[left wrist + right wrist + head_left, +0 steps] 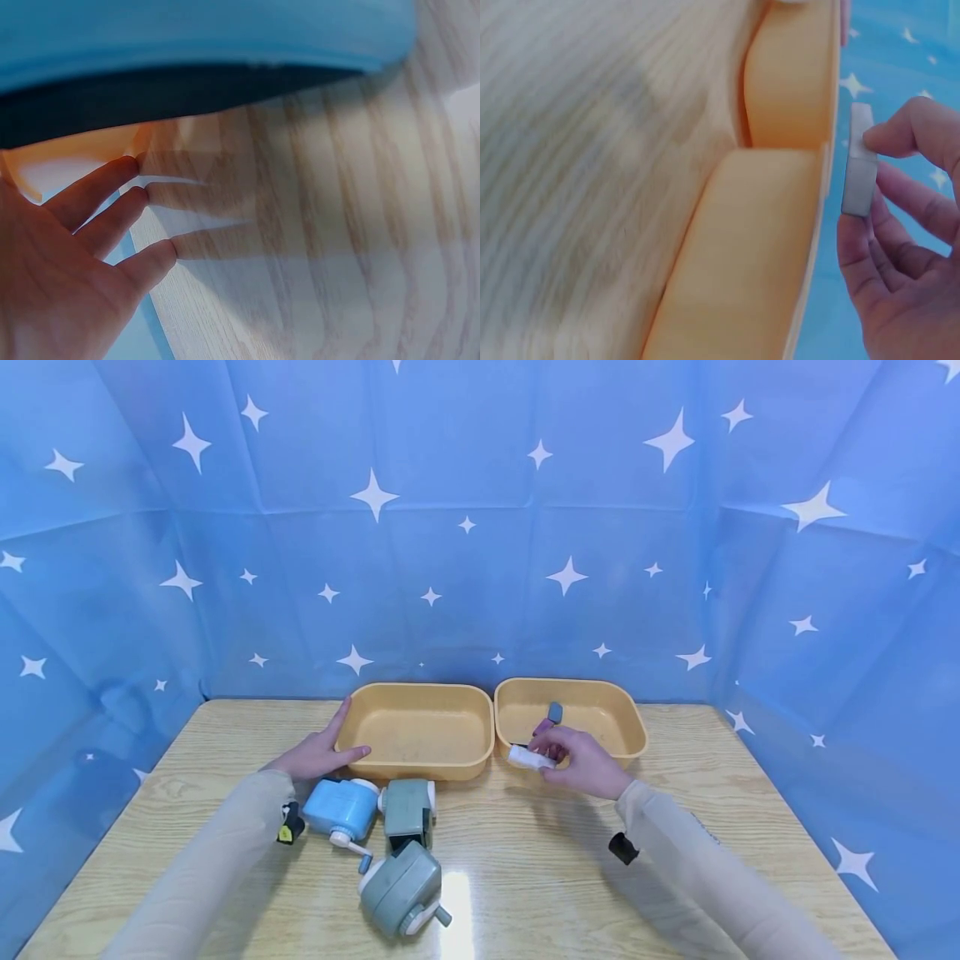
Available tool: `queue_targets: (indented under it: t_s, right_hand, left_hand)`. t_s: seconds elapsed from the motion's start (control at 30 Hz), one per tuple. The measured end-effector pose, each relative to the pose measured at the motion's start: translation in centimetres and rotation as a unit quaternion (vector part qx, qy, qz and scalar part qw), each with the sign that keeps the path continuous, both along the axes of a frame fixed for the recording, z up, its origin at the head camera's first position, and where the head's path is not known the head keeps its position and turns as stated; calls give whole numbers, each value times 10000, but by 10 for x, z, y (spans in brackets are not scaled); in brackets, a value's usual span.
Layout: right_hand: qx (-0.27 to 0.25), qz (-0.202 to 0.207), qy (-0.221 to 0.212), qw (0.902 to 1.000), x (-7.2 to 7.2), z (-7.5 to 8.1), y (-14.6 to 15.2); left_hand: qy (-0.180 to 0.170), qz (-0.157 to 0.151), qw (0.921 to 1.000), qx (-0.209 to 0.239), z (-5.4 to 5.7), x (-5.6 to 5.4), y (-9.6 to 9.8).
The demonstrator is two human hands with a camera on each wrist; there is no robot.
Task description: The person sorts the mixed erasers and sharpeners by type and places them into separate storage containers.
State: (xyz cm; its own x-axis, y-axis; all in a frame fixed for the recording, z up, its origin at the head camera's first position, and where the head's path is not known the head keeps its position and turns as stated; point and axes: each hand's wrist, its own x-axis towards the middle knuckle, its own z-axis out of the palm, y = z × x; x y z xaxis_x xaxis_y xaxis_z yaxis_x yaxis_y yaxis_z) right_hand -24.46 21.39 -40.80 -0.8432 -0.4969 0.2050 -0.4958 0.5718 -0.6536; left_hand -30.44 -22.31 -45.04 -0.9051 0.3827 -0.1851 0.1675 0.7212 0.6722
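Note:
My right hand (588, 766) pinches a small white rectangular block (531, 757) over the front rim of the right tan bin (633, 727). Seen from the right wrist, the block (860, 161) is pale grey-white with a line across its middle, held between thumb and fingers. Inside that bin lie a small dark blue-grey block (555, 712) and a purple piece (542, 727), partly hidden by the hand. My left hand (318, 753) rests with spread fingers at the left end of the other tan bin (420, 771). In the left wrist view its fingers (112, 225) look fairly straight.
In front of the left bin stand a blue hand-crank pencil sharpener (341, 807) and a grey-green one (407, 810). Another grey-green sharpener (405, 889) lies tilted nearer to me. A blue star-patterned curtain (465, 552) encloses the wooden table (540, 877) at back and sides.

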Motion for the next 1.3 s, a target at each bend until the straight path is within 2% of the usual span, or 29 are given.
queue_targets:
  t_s: [0.13,0.33,0.53,0.67,0.77,0.93,1.13,1.3]
  right_hand:
    - [37,-47,-6,10000,-6,4,8]
    - [351,-244,101,9990,-16,14,26]
    - [492,-667,450,9955,-29,26,40]
    - [638,-836,750,9916,-26,25,35]
    - [704,-507,865,9925,-18,19,20]
    - [721,212,795,9940,-3,12,-13]
    - [751,705,365,9940,12,2,-48]
    - [893,1143,-16,9894,23,-12,-73]
  left_hand:
    - [-26,29,10000,12,0,0,0]
    - [-102,105,9999,42,-3,-2,0]
    - [-110,142,9998,33,-2,-3,-1]
    - [-117,139,9998,22,-1,-2,-2]
    - [-129,154,9998,12,-1,-2,-2]
    - [-108,181,9998,6,-1,-2,-2]
    - [-98,140,9998,-35,-3,-1,-1]
    - [-76,157,9998,-2,-1,0,1]
